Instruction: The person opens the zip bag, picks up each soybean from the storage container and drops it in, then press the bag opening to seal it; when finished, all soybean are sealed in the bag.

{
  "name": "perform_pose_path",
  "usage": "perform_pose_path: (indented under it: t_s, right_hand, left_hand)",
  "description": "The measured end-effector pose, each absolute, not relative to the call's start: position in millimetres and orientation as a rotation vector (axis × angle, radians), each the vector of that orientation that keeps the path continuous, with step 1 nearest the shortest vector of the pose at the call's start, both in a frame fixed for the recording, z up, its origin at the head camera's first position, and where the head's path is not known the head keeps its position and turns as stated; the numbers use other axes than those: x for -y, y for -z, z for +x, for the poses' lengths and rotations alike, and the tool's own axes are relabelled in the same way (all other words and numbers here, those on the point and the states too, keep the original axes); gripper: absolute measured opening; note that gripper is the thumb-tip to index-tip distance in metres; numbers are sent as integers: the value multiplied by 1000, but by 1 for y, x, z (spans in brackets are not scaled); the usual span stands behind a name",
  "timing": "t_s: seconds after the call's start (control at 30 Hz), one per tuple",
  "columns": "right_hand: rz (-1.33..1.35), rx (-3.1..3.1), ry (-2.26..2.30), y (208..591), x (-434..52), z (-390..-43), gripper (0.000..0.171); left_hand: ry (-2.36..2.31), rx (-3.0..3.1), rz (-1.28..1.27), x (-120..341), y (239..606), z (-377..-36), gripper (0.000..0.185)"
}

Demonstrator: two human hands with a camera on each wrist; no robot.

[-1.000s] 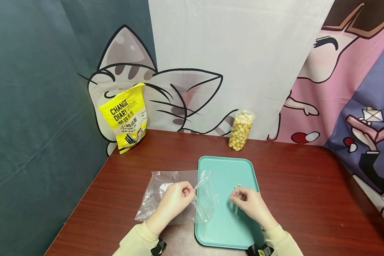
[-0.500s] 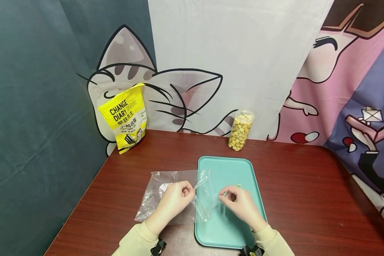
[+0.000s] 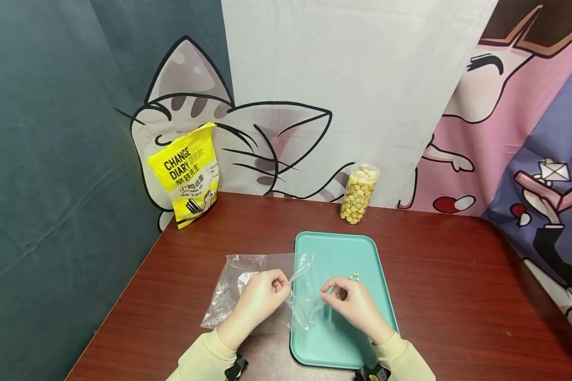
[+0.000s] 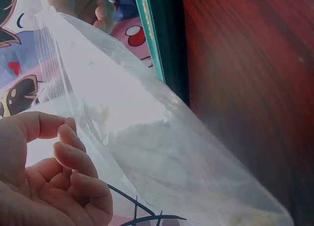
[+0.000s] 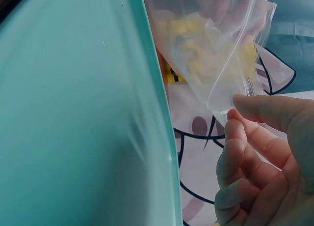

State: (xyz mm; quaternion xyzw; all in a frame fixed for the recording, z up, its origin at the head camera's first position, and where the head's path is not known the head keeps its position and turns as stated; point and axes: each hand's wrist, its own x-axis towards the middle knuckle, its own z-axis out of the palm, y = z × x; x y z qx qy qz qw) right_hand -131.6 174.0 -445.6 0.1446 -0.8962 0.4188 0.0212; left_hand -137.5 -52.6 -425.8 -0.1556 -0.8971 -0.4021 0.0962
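Both hands, left (image 3: 259,299) & right (image 3: 355,307), pinch clear bag (image 3: 267,296); contents blurred, hard to ID.

Two hands: left (image 3: 259,296), right (image 3: 355,307). One clear bag (image 3: 248,293), one teal tray (image 3: 343,248), one yellow pouch (image 3: 186,174), one jar (image 3: 359,193). About three kernels (image 3: 355,275) lie on the tray.

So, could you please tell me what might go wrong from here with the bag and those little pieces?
1. The left hand pinches only one edge of the clear bag, so its floppy mouth may sag shut as the right hand reaches it.
2. The bag mouth lies over the tray rim; a dropped piece could roll onto the table.
3. The loose pieces are tiny and may slip from the fingers.
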Motion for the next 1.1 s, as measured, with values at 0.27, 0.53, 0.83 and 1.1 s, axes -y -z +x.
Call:
perform_pose_path:
  t_s: [0.27, 0.53, 0.83, 1.1]
  right_hand:
    - [391, 2747, -1319, 448, -180, -135, 8]
    - [290, 2763, -1367, 449, -190, -136, 7]
    - [205, 2806, -1273, 449, -206, -139, 6]
    - [130, 2867, -1184, 452, -221, -143, 8]
  left_hand:
    - [1184, 2656, -464, 53, 426, -138, 16]
    - [1191, 2652, -465, 53, 428, -136, 16]
    - [1196, 2653, -453, 53, 428, -136, 16]
    - [1202, 2657, -450, 53, 427, -137, 16]
